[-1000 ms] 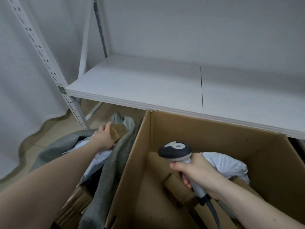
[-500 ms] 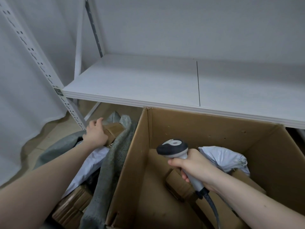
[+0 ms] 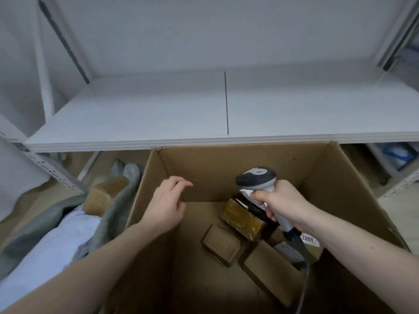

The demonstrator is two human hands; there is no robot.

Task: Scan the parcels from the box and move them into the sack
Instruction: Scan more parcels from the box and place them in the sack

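A large cardboard box (image 3: pixel 226 164) stands open below the shelf. Inside lie several brown parcels: a taped one (image 3: pixel 242 219) near the back, a small flat one (image 3: pixel 221 244) in the middle, a longer one (image 3: pixel 269 268) to the right. My right hand (image 3: pixel 281 205) grips a grey and white barcode scanner (image 3: pixel 257 177) above the taped parcel. My left hand (image 3: pixel 166 205) hovers empty over the box's left side, fingers loosely bent. Left of the box the grey sack (image 3: pixel 113 214) holds a brown parcel (image 3: pixel 105 194) and a white mailer (image 3: pixel 54 245).
A white shelf board (image 3: pixel 158 109) juts over the box's far rim. A perforated metal upright (image 3: pixel 49 171) stands at the left beside the sack. The scanner's cable (image 3: pixel 305 264) trails down into the box. Another rack (image 3: pixel 399 184) is at the far right.
My left hand let go of the brown parcel in the sack and swung right over the box. The view shifted right and down into the box; the scanner stayed over it.
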